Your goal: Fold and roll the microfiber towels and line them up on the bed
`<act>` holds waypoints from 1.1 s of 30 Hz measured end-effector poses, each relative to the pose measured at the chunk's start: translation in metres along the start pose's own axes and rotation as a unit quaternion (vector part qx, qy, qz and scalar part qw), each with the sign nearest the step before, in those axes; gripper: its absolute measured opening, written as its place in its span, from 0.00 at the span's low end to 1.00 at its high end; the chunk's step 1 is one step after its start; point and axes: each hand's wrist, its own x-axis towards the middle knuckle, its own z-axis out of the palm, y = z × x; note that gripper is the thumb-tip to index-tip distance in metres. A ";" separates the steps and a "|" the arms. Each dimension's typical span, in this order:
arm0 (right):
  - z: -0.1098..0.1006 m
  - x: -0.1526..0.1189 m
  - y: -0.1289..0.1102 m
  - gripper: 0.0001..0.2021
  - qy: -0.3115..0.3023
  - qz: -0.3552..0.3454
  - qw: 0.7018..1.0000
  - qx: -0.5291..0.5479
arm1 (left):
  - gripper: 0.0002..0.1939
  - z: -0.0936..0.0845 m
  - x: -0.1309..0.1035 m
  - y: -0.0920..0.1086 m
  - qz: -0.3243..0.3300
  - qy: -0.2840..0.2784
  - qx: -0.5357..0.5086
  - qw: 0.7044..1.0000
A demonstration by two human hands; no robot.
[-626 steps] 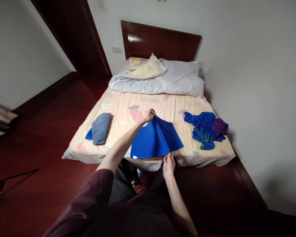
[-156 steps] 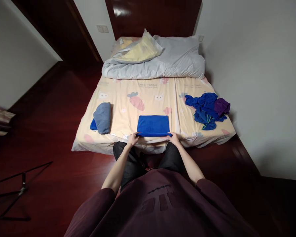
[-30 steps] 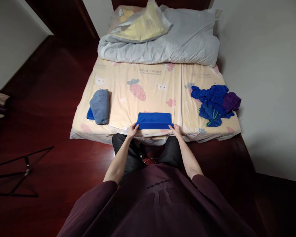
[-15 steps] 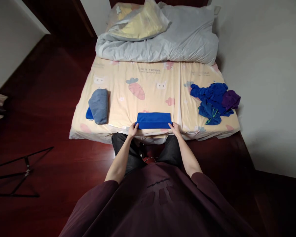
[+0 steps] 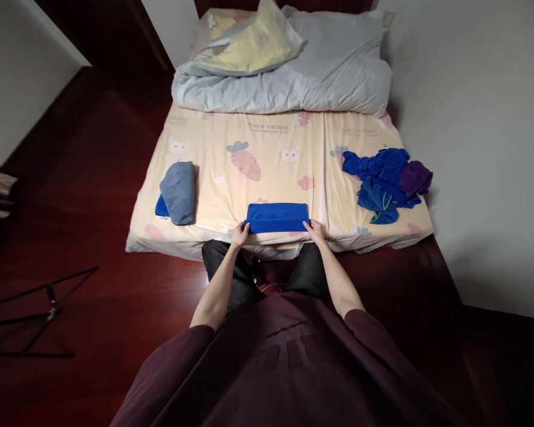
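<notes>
Cloth (image 5: 276,218) in narrower fold than before

Bedsheet (image 5: 209,142): "Cute rabbit", smaller line illegible; shirt (image 5: 289,373) lettering unreadable.

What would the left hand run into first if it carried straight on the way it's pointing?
The left hand would first meet the folded blue cloth, whose near left corner it holds; beyond that, probably the patterned bedsheet, though depth is unclear.
</notes>
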 end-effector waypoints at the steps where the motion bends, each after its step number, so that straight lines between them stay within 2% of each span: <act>1: 0.000 0.000 0.000 0.27 0.001 -0.002 1.000 -0.002 | 0.20 0.000 0.000 0.001 -0.002 0.004 -0.002 1.000; 5: 0.002 0.003 -0.001 0.25 0.000 -0.017 1.000 -0.013 | 0.15 -0.001 0.001 0.006 -0.028 0.026 -0.024 0.999; 7: 0.001 0.004 -0.003 0.24 0.009 -0.023 0.999 -0.031 | 0.15 -0.004 -0.002 0.010 -0.019 0.030 -0.020 0.999; 9: -0.001 0.000 -0.006 0.23 0.044 -0.046 0.995 -0.075 | 0.17 -0.009 -0.008 0.014 0.035 0.045 0.012 0.998; 12: -0.008 -0.013 -0.011 0.22 0.092 -0.127 0.972 -0.176 | 0.19 -0.016 -0.020 0.020 0.157 0.050 0.086 0.983; 14: -0.011 -0.024 -0.016 0.21 0.062 -0.192 0.951 -0.236 | 0.20 -0.017 -0.026 0.024 0.227 0.005 0.120 0.966; 17: -0.012 -0.038 -0.021 0.21 -0.039 -0.258 0.920 -0.292 | 0.23 -0.010 -0.030 0.029 0.283 -0.074 0.149 0.945; 19: -0.009 -0.043 -0.021 0.23 -0.089 -0.273 0.903 -0.319 | 0.26 -0.003 -0.029 0.031 0.284 -0.101 0.174 0.937; 21: -0.006 -0.044 -0.020 0.25 -0.113 -0.272 0.893 -0.340 | 0.29 0.004 -0.027 0.030 0.272 -0.116 0.201 0.934; 28: 0.004 -0.023 -0.014 0.28 -0.107 -0.230 0.897 -0.362 | 0.38 0.019 -0.008 0.024 0.261 -0.117 0.237 0.928; 33: 0.012 0.006 -0.016 0.31 -0.106 -0.197 0.903 -0.365 | 0.32 0.026 0.017 0.029 0.247 -0.115 0.245 0.930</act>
